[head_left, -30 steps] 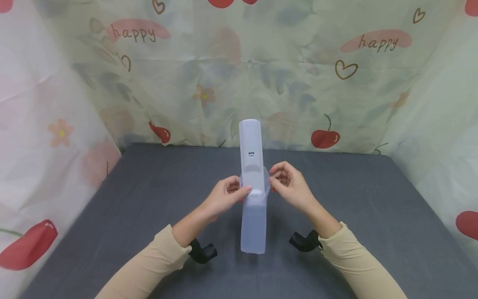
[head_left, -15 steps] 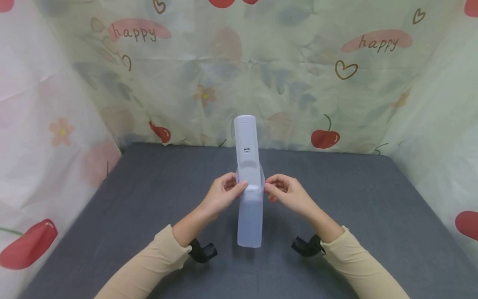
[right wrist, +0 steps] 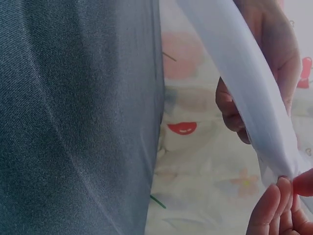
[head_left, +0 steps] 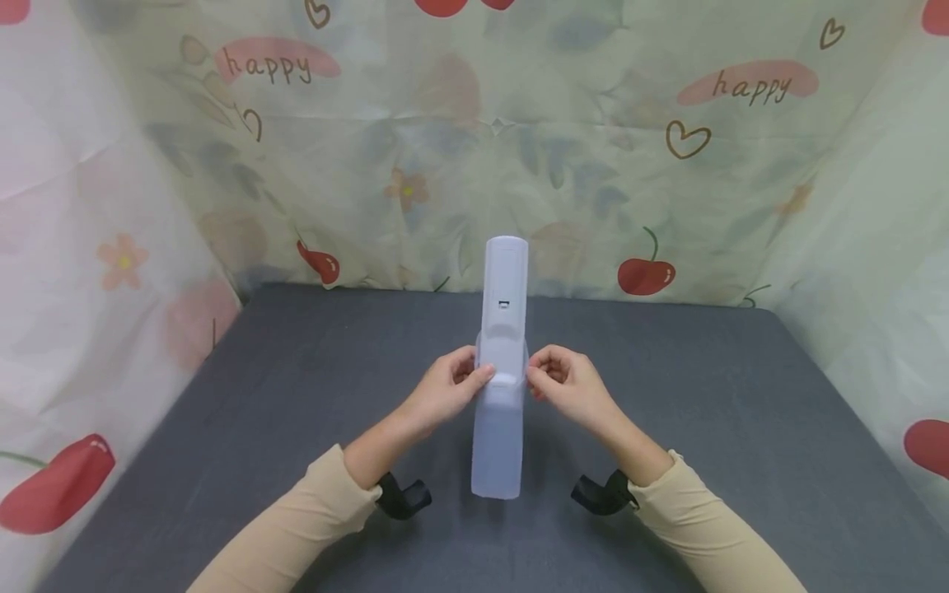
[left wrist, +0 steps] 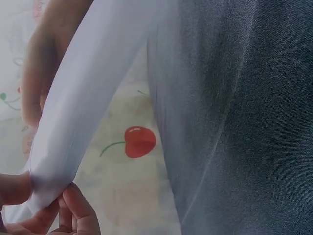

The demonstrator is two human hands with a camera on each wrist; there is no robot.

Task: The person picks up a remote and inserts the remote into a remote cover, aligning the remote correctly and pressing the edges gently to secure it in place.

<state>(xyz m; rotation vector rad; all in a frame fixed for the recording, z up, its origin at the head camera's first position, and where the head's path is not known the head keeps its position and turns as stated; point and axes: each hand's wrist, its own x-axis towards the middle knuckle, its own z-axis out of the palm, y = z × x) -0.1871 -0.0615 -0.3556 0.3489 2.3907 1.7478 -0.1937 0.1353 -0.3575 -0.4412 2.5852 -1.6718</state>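
Between left grip (head_left: 440, 390) and right grip (head_left: 577, 383), white device (head_left: 505, 350)

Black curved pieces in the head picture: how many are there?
2. One black piece juts inward at the left cuff, below the left hand in that picture; the other black piece at the right cuff, below the right hand. Each may be partly hidden.
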